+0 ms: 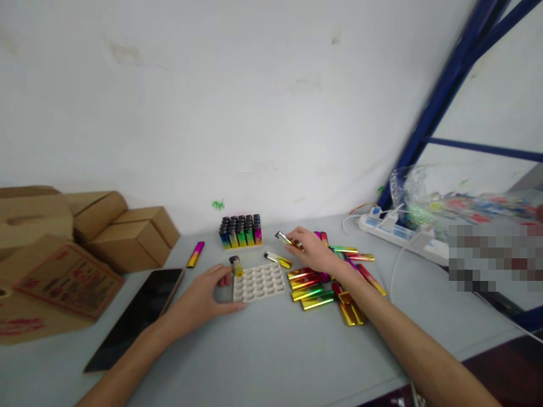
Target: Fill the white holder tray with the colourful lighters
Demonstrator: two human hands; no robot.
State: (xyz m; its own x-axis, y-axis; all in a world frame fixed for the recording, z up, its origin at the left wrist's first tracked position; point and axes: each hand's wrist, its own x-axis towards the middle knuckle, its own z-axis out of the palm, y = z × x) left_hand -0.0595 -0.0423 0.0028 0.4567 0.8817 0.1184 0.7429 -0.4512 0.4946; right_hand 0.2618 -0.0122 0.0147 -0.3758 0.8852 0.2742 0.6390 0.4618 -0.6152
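My left hand (201, 297) is at the left side of a white tray (259, 295) with rows of small slots, its thumb at the front corner and its fingers at the left edge. One yellow lighter (237, 267) with a dark top stands in the tray's back left corner, beside those fingers. Between the fingers of my right hand (311, 249) is a lighter (283, 238), its metal end pointing left, above the table. Below it lies another yellow-and-white lighter (279, 260). Under and around my right wrist is a pile of shiny red, green and gold lighters (307, 291).
A block of upright, multicoloured lighters (241, 233) stands by the wall. One pink-and-yellow lighter (195, 254) lies to the left. Further left are a dark tablet-like slab (138, 316) and cardboard boxes (131, 237). A white power strip (403, 237) with cables sits at right, by a blue frame (441, 96).
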